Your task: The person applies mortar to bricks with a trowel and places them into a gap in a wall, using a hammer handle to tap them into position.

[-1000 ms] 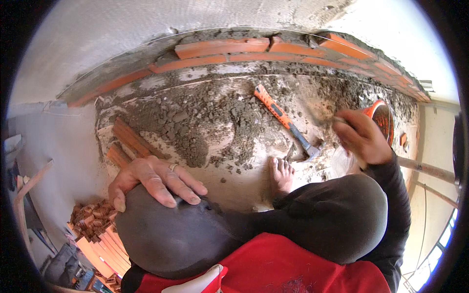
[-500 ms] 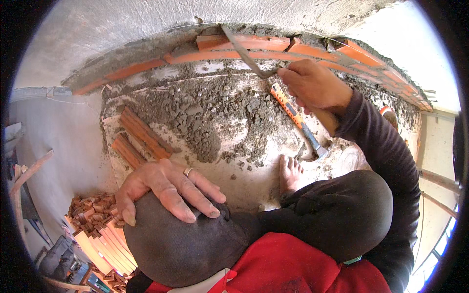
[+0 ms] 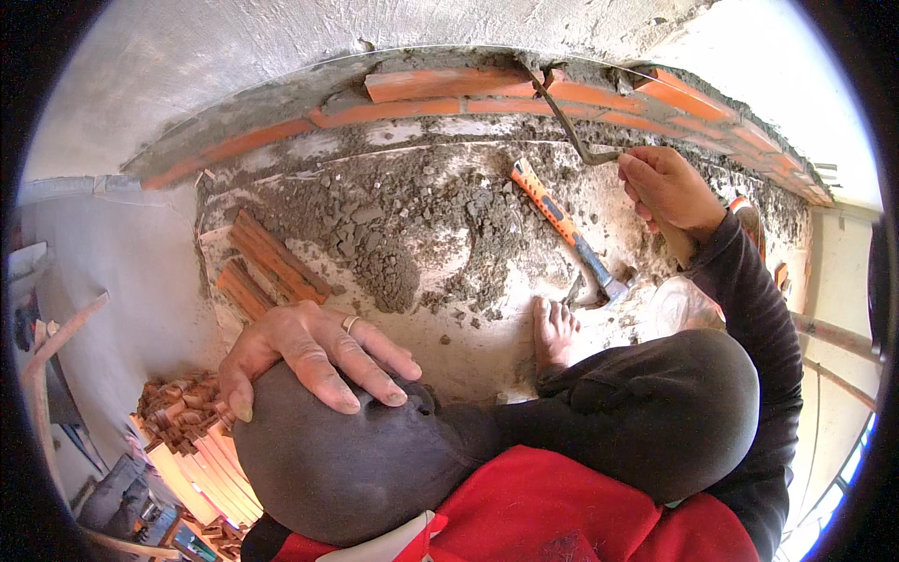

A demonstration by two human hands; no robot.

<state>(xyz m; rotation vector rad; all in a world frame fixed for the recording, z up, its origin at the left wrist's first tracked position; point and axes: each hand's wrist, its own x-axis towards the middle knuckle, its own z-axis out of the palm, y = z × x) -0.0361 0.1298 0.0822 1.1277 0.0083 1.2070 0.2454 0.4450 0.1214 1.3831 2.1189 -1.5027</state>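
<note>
My right hand is closed around the handle of a trowel. The thin metal blade, seen nearly edge-on, reaches up to a joint in the top course of the brick wall, between an orange brick and its right neighbour. Grey mortar lies along the wall's top and joints. Resting on my left knee, my left hand has its fingers spread and holds nothing; a ring is on one finger. A hammer with an orange and black handle lies on the floor below the trowel.
Mortar is heaped and scattered on the floor before the wall. Loose bricks lie to its left, and a large brick stack stands at lower left. A string line runs above the wall. My bare foot is near the hammer head.
My right hand has moved right and slightly down with the trowel, whose tip has shifted right along the wall's top to the brick joint. My left hand stays on the knee.
</note>
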